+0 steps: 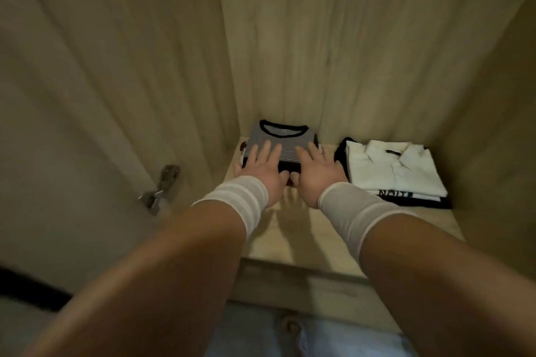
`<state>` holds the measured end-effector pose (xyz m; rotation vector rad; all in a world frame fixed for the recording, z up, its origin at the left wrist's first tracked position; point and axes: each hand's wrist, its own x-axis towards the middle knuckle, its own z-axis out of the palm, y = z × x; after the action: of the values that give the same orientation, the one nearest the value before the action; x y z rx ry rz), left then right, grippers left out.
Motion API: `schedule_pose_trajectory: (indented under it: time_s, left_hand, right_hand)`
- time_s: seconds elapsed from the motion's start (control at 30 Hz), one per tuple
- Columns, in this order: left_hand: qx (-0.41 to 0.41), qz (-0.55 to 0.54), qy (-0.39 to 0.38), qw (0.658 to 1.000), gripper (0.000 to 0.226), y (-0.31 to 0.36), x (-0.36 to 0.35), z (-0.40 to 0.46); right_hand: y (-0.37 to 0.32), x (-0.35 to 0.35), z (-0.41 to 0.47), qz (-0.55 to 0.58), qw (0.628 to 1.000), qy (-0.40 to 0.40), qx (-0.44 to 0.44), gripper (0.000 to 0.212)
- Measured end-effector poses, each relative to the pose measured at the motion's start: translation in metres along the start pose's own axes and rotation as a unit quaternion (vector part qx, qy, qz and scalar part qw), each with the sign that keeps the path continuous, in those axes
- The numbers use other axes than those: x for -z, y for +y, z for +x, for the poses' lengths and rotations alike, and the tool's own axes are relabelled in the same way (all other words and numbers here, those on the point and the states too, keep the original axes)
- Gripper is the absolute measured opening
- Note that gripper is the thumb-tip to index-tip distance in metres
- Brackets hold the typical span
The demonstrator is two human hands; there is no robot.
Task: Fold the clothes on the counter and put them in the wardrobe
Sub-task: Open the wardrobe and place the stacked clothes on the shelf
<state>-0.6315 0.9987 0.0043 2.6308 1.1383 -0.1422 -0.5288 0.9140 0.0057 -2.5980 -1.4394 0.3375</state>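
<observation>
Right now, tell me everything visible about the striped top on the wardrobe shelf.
The striped top is folded into a compact rectangle, fine black-and-white stripes with a black neckband facing the back wall. It looks like soft knit. It lies flat at the shelf's back left corner, on another folded garment. The left hand and right hand rest flat on it, fingers straight.

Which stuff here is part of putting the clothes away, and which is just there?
Part of the job:
- striped shirt, folded, under the left hand and right hand
- white collared shirt, folded on the stack beside it
- wardrobe shelf

Just there:
- metal door hinge
- jeans the person wears
</observation>
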Motion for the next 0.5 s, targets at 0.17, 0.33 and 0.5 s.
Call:
schedule_pose_trajectory:
  time_s: [0.17,0.33,0.5]
  left_hand:
    - [0.015,0.003,0.028,0.999,0.061,-0.002,0.044,-0.096]
    - [0.038,0.009,0.116,0.992,0.062,-0.006,0.101,-0.175]
    - [0.120,0.006,0.172,0.978,0.064,-0.027,0.130,-0.255]
  right_hand:
    - [-0.043,0.042,-0.085,-0.019,0.999,0.014,0.036,0.061]
    - [-0.086,0.091,-0.141,-0.016,0.993,0.068,0.093,0.061]
    - [-0.136,0.109,-0.189,-0.017,0.979,0.089,0.185,0.062]
